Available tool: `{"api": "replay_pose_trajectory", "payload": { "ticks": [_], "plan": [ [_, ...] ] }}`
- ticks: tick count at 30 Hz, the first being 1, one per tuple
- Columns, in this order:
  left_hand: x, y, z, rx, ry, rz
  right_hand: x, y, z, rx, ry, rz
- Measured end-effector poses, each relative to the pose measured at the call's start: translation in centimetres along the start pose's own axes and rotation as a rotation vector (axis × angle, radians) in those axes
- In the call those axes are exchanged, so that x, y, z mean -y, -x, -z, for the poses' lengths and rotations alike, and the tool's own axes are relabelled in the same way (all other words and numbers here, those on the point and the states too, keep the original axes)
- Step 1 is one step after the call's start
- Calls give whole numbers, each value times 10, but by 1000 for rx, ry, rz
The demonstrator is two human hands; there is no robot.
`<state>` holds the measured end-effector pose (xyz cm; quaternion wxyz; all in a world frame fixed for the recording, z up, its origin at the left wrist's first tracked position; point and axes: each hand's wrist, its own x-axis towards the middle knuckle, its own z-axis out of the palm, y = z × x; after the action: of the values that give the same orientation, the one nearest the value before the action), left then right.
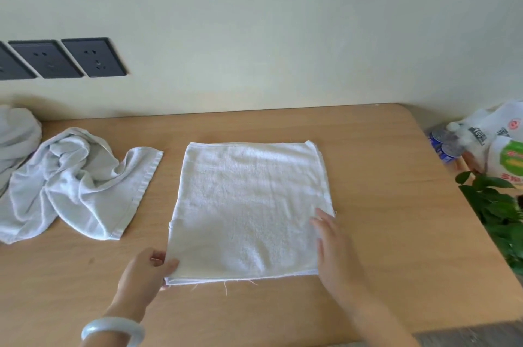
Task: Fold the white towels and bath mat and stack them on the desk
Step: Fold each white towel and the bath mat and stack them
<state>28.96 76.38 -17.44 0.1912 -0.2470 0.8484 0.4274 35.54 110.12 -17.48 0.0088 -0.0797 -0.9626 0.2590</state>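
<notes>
A white towel (246,211), folded into a flat rectangle, lies in the middle of the wooden desk (382,205). My left hand (147,270) pinches its near left corner, thumb on top. My right hand (331,245) lies flat with fingers apart on the towel's right edge. A crumpled white towel (70,185) lies unfolded at the left of the desk. Another bunched white cloth (17,131) sits at the far left edge, partly out of view.
Dark wall sockets (68,58) sit above the desk at the left. Beyond the desk's right edge are white plastic bags (501,137), water bottles (444,143) and a green leafy plant (495,202). A pale bangle (113,329) circles my left wrist.
</notes>
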Motion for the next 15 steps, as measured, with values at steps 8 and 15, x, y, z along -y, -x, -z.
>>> {"api": "replay_pose_trajectory", "payload": {
  "ticks": [8, 15],
  "plan": [
    [8, 17, -4, -55, -71, -44, -24, 27, -30, 14, 325, -42],
    [-7, 17, -51, -256, -673, -683, -10, 25, -51, 118, 385, 0]
  ]
}}
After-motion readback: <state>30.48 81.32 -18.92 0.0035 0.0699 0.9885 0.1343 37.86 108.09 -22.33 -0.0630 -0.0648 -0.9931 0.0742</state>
